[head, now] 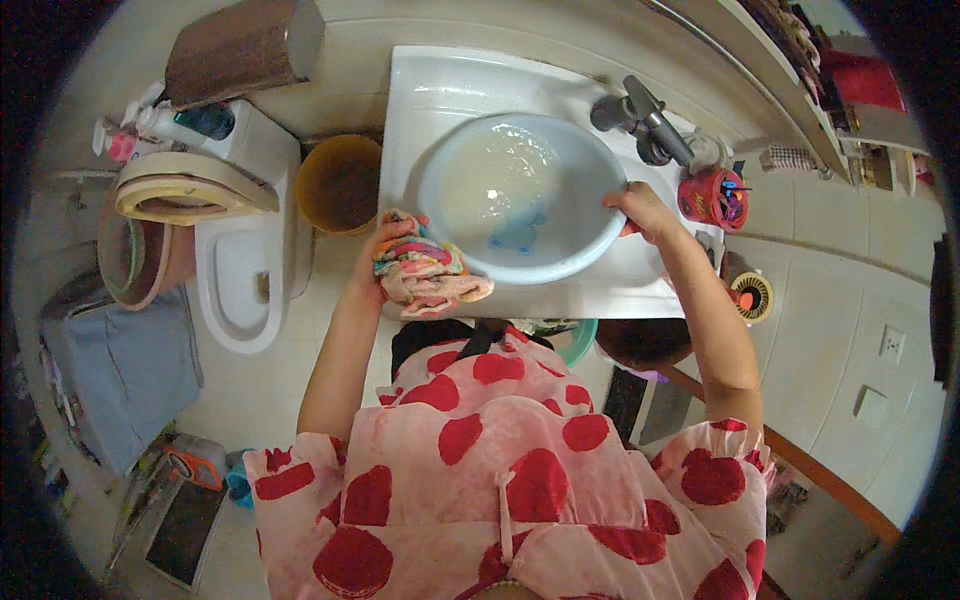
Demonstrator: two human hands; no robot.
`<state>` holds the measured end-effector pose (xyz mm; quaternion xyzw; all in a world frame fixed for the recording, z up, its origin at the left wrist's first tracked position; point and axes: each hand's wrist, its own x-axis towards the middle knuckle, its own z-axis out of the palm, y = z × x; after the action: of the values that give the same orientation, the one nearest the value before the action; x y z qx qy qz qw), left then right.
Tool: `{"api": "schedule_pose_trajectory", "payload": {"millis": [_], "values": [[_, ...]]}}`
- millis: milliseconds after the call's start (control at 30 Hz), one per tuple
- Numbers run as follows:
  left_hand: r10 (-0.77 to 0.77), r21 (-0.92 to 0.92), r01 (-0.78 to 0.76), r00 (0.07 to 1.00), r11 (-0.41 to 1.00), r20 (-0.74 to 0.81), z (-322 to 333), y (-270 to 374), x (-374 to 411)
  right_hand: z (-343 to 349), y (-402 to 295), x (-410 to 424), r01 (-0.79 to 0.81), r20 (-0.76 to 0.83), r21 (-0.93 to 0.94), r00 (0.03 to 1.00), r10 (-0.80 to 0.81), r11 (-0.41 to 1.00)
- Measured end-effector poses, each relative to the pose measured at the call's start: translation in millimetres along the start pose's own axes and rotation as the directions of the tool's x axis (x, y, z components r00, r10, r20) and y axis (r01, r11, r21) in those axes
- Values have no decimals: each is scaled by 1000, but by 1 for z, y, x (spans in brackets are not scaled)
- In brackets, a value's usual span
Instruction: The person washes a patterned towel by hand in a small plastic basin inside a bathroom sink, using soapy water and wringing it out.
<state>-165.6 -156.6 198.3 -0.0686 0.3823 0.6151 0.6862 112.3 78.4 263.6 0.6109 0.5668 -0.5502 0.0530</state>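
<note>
A bunched multicoloured cloth (431, 274) is gripped in my left hand (381, 244), just left of a light blue plastic basin (585, 217). My right hand (641, 211) holds the basin's right rim, fingers under the edge. Cloudy water (491, 176) lies in the basin, and a blue bear shape shows on its bottom. The basin rests tilted in a white rectangular sink (431, 75). A dark grey faucet (649, 120) stands at the sink's back right.
Right of the faucet stands a red cup (712, 199) with small items. To the left are a yellowish bin (341, 184) and a white toilet (251, 277) with its seat raised. A green basin (579, 343) sits below the sink's front edge. A shelf (757, 75) runs along the upper right.
</note>
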Motion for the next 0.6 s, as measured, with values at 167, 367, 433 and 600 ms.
{"api": "schedule_pose_trajectory", "payload": {"millis": [167,367,433,600], "values": [[43,-78,-42,999,996,20,-6,4,4,-3,-19,-2,-71,64,-53,995,74,996],[-19,-120,23,999,993,37,-2,7,6,-10,-16,5,-62,66,-87,996,68,994],[55,-143,-50,998,988,29,-3,10,11,-10,-23,8,-54,93,-70,994,61,996],[83,-203,-57,989,978,121,8,24,25,-13,-28,13,-128,76,-12,989,129,992]]}}
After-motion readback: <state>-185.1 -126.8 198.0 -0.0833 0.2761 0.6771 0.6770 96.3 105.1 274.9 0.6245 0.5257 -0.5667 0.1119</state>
